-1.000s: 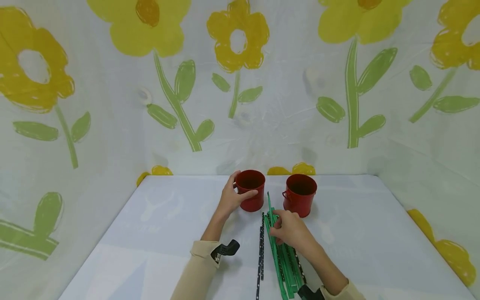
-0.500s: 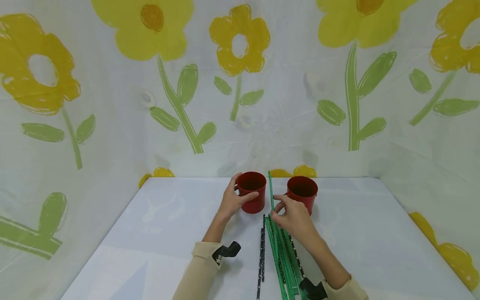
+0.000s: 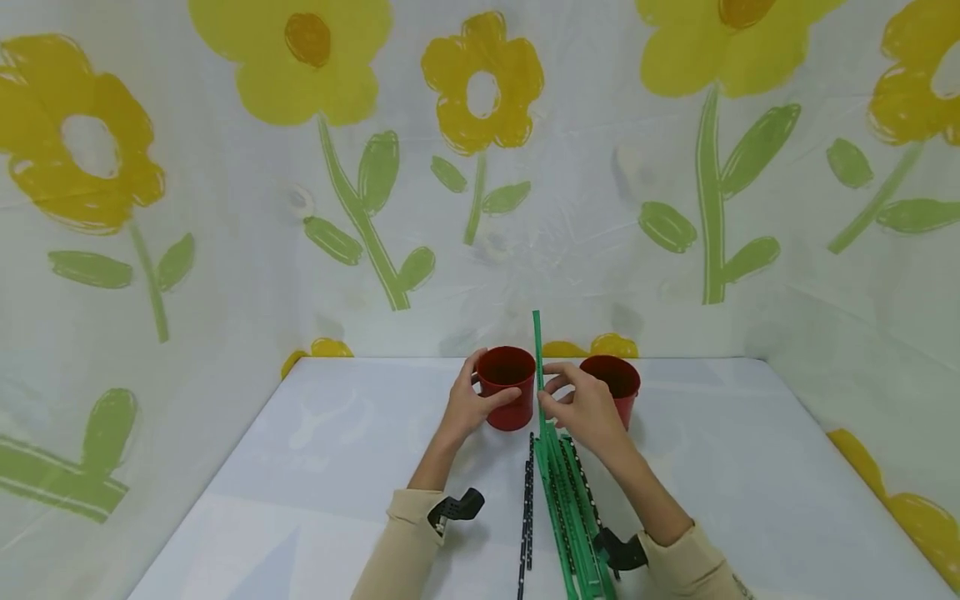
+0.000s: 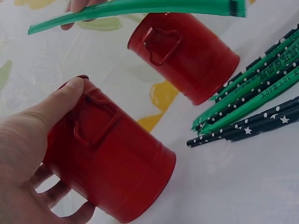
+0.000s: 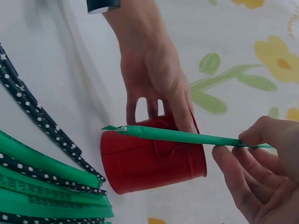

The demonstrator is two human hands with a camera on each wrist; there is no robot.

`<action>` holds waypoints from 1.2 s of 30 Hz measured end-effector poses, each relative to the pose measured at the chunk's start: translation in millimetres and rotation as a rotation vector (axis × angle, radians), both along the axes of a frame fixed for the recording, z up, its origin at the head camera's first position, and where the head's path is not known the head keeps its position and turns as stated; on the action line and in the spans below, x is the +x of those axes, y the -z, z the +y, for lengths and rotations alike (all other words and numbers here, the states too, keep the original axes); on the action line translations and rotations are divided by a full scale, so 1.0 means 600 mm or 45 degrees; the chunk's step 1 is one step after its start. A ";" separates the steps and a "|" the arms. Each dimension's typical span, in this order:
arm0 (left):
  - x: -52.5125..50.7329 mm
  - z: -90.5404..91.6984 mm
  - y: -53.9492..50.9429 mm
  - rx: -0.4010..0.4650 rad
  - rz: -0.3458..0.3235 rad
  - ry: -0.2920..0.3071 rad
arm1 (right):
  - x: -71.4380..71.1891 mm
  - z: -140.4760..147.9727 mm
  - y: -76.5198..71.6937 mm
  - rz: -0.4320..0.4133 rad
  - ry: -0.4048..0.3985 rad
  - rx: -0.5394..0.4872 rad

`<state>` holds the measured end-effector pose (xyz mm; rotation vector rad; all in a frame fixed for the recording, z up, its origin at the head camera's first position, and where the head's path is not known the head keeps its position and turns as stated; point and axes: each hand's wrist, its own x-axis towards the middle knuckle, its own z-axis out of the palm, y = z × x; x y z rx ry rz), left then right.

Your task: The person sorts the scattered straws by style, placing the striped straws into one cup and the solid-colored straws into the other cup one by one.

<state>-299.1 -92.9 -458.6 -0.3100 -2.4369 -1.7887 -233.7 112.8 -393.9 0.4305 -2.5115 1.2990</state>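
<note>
The left hand (image 3: 467,407) curls round a red cylindrical metal bucket (image 4: 117,163); beside it, the right hand (image 3: 590,410) pinches a long green-wrapped straw (image 5: 187,136).

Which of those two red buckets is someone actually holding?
The left red bucket in the head view: the person's left grip is around it. The right red bucket stands unheld on the table.

two red buckets (image 3: 517,414) (image 3: 628,407), two hands (image 3: 467,408) (image 3: 588,410), one held straw (image 3: 537,354), piled straws (image 3: 576,508) beyond counting
</note>
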 end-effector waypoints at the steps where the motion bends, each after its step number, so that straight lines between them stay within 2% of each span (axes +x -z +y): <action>1: 0.000 0.000 0.000 0.005 0.000 -0.001 | -0.004 -0.001 -0.003 0.005 0.000 -0.002; 7: -0.001 0.000 -0.001 0.035 0.004 0.020 | -0.025 -0.003 -0.033 0.081 0.011 -0.056; 13: -0.003 0.000 0.000 0.025 0.003 0.014 | -0.049 -0.011 -0.066 0.093 0.047 -0.070; 20: -0.003 -0.002 0.004 0.025 -0.004 0.019 | -0.078 -0.027 -0.096 0.156 0.065 -0.113; 24: -0.002 -0.002 0.004 0.043 0.000 0.023 | -0.091 -0.037 -0.106 0.179 0.089 -0.106; 26: 0.008 0.000 -0.012 0.043 -0.013 0.033 | -0.095 -0.042 -0.110 0.208 0.105 -0.104; 31: 0.008 0.001 -0.012 0.028 -0.022 0.022 | -0.101 -0.050 -0.115 0.282 0.123 -0.104; 33: -0.002 0.000 0.004 0.029 -0.007 0.011 | -0.103 -0.051 -0.112 0.285 0.122 -0.105; 36: 0.000 0.000 0.004 0.035 -0.006 0.014 | -0.107 -0.053 -0.102 0.269 0.121 -0.101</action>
